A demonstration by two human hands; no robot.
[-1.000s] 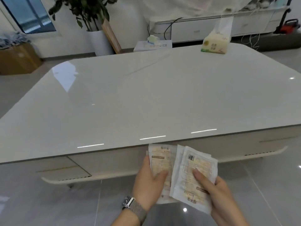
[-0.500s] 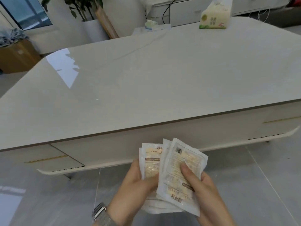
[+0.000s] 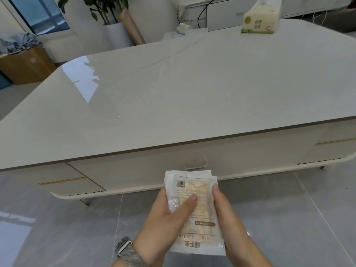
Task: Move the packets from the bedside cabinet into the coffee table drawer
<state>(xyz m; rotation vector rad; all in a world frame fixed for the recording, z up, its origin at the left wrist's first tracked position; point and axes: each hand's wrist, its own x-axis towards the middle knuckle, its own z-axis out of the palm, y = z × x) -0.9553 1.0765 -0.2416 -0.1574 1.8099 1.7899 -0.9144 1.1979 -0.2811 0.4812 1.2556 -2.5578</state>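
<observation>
Crinkly plastic packets (image 3: 194, 205) stacked flat between left hand (image 3: 165, 226) and right hand (image 3: 231, 224).

The packets (image 3: 194, 207) held in the fingers (image 3: 189, 201) are translucent white, with pale yellow contents, black print and a brown label strip. Beyond the fingers, the desk (image 3: 173, 97) has a glossy beige top with a dark brown edge and cream drawer fronts with gold strips. Below the fingers, the floor (image 3: 57, 228) is grey tile. The watch band (image 3: 131, 255) is silver mesh.
</observation>
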